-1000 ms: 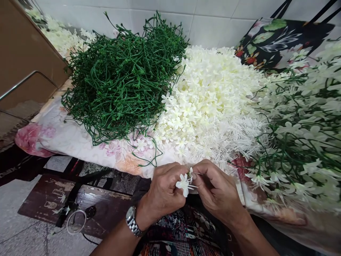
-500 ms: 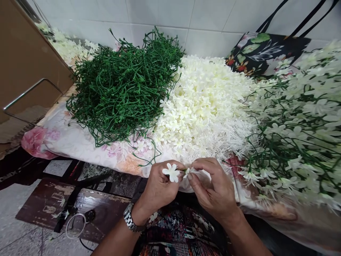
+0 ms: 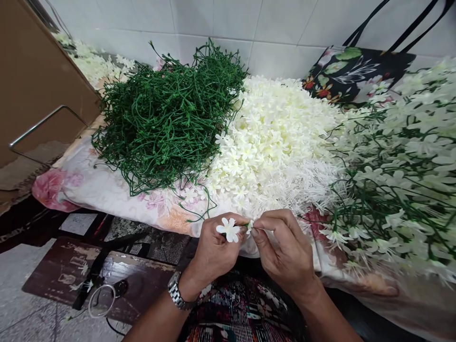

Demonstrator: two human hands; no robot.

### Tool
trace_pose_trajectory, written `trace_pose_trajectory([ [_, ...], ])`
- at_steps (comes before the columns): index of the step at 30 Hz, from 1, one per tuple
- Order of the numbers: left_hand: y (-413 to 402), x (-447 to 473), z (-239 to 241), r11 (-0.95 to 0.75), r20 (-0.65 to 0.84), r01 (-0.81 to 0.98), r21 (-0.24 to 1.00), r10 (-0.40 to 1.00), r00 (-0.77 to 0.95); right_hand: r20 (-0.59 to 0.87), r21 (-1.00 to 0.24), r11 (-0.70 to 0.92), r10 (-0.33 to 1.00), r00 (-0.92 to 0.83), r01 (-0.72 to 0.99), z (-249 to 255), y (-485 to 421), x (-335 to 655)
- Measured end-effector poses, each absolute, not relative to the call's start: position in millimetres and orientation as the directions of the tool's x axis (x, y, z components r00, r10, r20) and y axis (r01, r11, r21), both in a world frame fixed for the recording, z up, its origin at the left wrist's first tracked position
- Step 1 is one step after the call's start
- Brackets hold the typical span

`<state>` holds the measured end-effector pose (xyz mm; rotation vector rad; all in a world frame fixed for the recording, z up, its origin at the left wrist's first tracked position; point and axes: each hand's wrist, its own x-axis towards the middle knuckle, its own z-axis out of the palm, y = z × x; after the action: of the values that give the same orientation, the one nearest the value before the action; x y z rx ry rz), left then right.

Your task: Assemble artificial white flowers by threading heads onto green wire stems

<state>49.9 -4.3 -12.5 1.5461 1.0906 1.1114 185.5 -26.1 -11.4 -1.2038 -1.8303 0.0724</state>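
My left hand (image 3: 218,244) is closed, with a white artificial flower (image 3: 228,230) showing above its fist and a bit of green stem at its fingertips. A second, smaller white flower (image 3: 250,227) sits between the two hands. The thumb and forefinger of my right hand (image 3: 285,247) pinch that small flower at its tip. Just beyond the hands lie loose white petal pieces (image 3: 274,128) in a heap and thin white stamens (image 3: 302,185) in a pile. Further left is a tangled mound of green plastic stems (image 3: 167,118).
Assembled white flowers on green stems (image 3: 399,180) spread over the right side. A black floral bag (image 3: 359,73) leans against the tiled wall. On the left stands a cardboard box (image 3: 39,71) with a metal handle. A worn brown bench (image 3: 138,280) is below the cloth-covered table (image 3: 117,197).
My right fingertips have closed tighter on the small flower, hiding the white strands that stuck out there. My left hand has hardly moved. The whole view has shifted slightly.
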Motion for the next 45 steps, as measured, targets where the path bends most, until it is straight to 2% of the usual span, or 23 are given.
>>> trace_pose_trajectory([
  [10,-4.9,49.2,-16.5,-0.369,0.322,0.248,0.896,0.923,0.208,0.642,-0.504,0.536,0.757,-0.121,0.678,-13.9,-20.9,181.8],
  [18,-5.0,51.0,-18.0,-0.338,0.305,0.264,0.904,0.939,0.159,0.639,-0.536,0.555,0.759,-0.124,0.636,-13.9,-17.3,177.7],
  [30,-5.7,50.2,-22.0,-0.369,0.324,0.283,0.885,0.926,0.194,0.630,-0.541,0.565,0.763,-0.145,0.623,-12.3,-16.4,177.2],
  [37,-2.9,46.4,-7.9,-0.180,0.143,0.153,0.972,0.965,0.222,0.592,-0.629,0.542,0.799,-0.110,0.558,-7.5,-18.1,188.4],
  [42,-4.8,49.7,-2.7,-0.040,0.020,0.084,0.996,0.973,0.228,0.638,-0.597,0.581,0.762,-0.112,0.554,-8.5,-23.3,195.5],
  [45,-6.9,51.3,-2.1,-0.015,0.005,0.043,0.999,0.977,0.214,0.643,-0.574,0.572,0.758,-0.110,0.585,-8.1,-26.6,198.4],
])
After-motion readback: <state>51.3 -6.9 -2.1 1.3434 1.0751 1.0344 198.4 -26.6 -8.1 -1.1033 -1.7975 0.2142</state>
